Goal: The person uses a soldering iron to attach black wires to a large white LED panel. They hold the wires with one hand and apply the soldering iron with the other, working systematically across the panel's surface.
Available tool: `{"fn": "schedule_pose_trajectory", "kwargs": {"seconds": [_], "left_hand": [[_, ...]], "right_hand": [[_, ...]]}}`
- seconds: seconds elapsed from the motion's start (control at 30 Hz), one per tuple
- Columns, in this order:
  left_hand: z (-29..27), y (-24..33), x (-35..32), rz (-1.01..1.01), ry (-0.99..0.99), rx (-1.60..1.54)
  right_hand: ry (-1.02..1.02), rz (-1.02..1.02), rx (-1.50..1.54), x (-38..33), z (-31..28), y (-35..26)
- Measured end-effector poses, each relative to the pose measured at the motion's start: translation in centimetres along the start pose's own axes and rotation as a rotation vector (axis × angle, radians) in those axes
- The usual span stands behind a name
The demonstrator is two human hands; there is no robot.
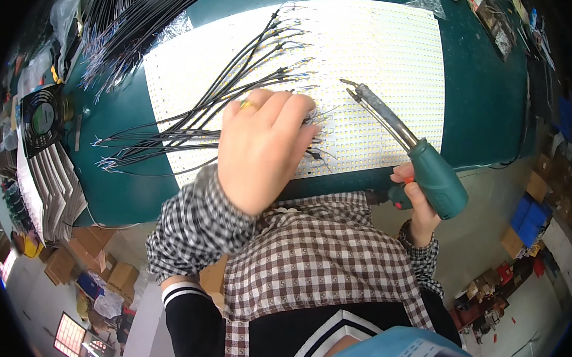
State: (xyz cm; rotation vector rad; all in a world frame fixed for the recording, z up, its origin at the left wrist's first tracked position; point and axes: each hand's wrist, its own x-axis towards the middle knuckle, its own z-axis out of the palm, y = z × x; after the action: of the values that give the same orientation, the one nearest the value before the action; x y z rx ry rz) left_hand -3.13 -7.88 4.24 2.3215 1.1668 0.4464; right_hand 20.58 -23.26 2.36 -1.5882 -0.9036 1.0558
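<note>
My left hand [264,144] is over a row of black cables [213,104] with thin coloured wire ends. Its fingers are curled together among the wire ends, and what they pinch is hidden beneath them. In my right hand [421,204] is a green soldering gun [437,179], gripped by its handle at the table's front edge. The gun's metal tip points up and left, apart from the cables, above a white LED panel sheet [383,48]. That sheet is dotted with small yellowish squares, and the cables lie across its left half.
A thick bundle of black cables [139,20] lies at the back left of the green table [126,195]. At the left edge stand a black fan [42,120] and a stack of white panels [54,183]. Tools and scraps [492,18] sit at the back right.
</note>
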Motion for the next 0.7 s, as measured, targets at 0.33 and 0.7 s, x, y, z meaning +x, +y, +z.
{"fn": "schedule_pose_trajectory", "kwargs": {"seconds": [0.33, 0.7], "left_hand": [[0.9, -1.9, 1.1, -0.068, 0.008, -0.163], [2.5, -2.3, 2.1, -0.236, 0.04, -0.338]], "right_hand": [[0.004, -0.052, 0.013, 0.1, -0.2, 0.3], [0.02, 0.029, 0.003, -0.1, 0.0, 0.1]]}}
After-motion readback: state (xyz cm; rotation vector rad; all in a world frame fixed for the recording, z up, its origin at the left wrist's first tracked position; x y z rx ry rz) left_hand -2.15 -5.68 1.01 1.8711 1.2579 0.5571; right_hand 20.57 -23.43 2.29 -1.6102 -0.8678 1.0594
